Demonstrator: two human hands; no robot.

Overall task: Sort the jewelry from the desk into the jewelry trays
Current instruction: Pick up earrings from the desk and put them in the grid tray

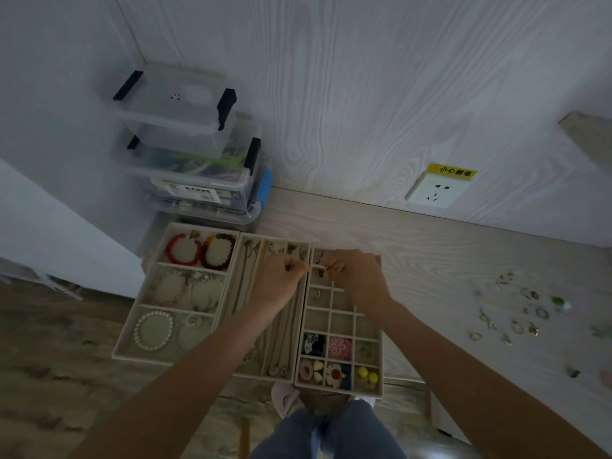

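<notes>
Three beige felt jewelry trays point(342, 394) sat side by side on table point(447, 246). Left hand point(281, 276) pinched small dark piece over middle tray. Right hand point(356, 276) pinched tiny metallic earring point(326, 268) above gridded right tray's top cells. Loose jewelry point(516, 313), small silvery rings and studs, lay scattered well right of trays.

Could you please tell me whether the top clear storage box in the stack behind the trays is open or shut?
Shut: the top clear box has its lid lying flat on it, black clips folded down at both ends.
</notes>
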